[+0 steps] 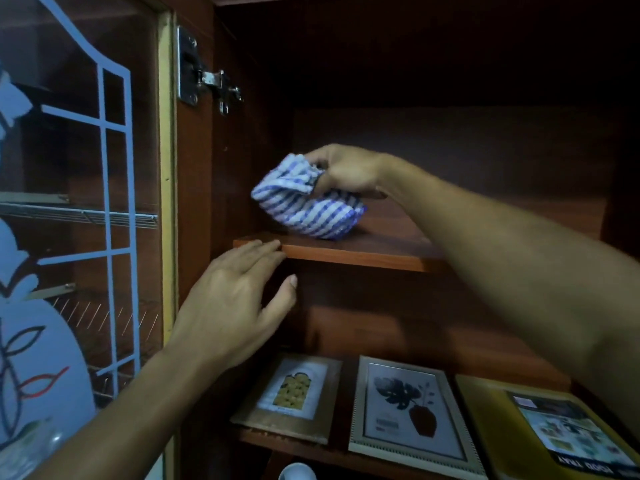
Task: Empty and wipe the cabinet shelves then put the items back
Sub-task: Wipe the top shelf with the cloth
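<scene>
head view: right hand [346, 171] grips the bunched striped cloth [306, 202] on the upper shelf [363, 251]; left hand [235, 303], fingers straight, touches the shelf's front edge, holding nothing.

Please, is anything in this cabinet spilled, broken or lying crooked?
Nothing spilled or broken shows. One mild oddity: on the lower shelf, the left picture frame and the right picture frame lie flat, face up, rather than standing. The striped cloth is simply bunched in the right hand.
</scene>
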A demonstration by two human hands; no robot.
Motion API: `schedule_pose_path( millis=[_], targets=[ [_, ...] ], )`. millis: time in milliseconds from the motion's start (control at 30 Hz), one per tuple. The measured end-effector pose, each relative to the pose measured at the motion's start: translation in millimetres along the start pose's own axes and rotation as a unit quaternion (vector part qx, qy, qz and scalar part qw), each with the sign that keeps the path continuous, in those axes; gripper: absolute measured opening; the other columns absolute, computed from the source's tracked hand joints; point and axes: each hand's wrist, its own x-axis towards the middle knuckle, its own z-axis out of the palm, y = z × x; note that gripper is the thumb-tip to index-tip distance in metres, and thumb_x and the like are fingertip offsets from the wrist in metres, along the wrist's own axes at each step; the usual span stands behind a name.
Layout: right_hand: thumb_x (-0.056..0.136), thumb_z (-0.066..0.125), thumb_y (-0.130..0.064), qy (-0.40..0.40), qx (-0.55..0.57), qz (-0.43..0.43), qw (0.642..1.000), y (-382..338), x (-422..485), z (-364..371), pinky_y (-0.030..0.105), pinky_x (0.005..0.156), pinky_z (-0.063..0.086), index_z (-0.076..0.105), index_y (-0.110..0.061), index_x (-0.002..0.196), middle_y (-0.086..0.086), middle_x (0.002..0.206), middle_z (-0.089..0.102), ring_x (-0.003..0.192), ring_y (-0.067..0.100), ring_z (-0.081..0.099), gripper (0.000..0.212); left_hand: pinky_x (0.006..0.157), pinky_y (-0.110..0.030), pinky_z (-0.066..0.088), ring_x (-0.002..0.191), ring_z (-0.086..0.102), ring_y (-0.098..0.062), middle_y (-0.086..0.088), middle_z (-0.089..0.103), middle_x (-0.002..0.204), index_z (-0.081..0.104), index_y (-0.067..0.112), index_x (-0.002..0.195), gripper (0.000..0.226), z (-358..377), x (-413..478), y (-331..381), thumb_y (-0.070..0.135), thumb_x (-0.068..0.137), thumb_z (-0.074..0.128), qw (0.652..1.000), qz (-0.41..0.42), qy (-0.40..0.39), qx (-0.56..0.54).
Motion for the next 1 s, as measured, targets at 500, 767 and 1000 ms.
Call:
schedule_pose_path(
  millis=[500, 767, 1000],
  targets=[
    [0.088, 0.046, 0.01, -0.025, -0.102, 0.049, 0.993, 15, -96, -17, 0.011, 0.049, 0.041, 0.061, -0.011, 0.107, -0.013, 0.065, 0.064, 0.053, -0.004, 0.056, 0.032, 0.111, -0.042, 0.032, 0.137, 0.039, -0.026, -0.008, 0.042, 0.151, 0.055, 0.016, 0.134, 0.073, 14, 45, 21, 0.059, 0.088, 0.017, 1.0, -0.027, -0.002, -0.001],
    [0.082, 0.057, -0.003, 0.138, -0.31, 0.058, 0.939, 20, -110, -73, 0.031, 0.075, 0.046, 0.061, -0.013, 0.095, 0.006, 0.098, 0.07, 0.093, 0.02, 0.065, 0.016, 0.11, -0.043, 0.032, 0.134, 0.043, -0.029, -0.01, 0.051, 0.143, 0.057, 0.013, 0.129, 0.067, 26, 61, 36, 0.056, 0.091, 0.024, 1.0, 0.013, -0.007, 0.018],
    [0.088, 0.056, -0.023, 0.097, -0.471, 0.242, 0.842, 66, -140, -85, 0.032, 0.072, 0.043, 0.047, -0.021, 0.066, 0.017, 0.098, 0.067, 0.095, 0.035, 0.061, 0.024, 0.087, -0.046, 0.049, 0.113, 0.058, -0.032, -0.01, 0.063, 0.127, 0.064, 0.013, 0.11, 0.044, 41, 59, 47, 0.039, 0.099, 0.03, 0.996, 0.093, -0.006, 0.008]
  ],
)
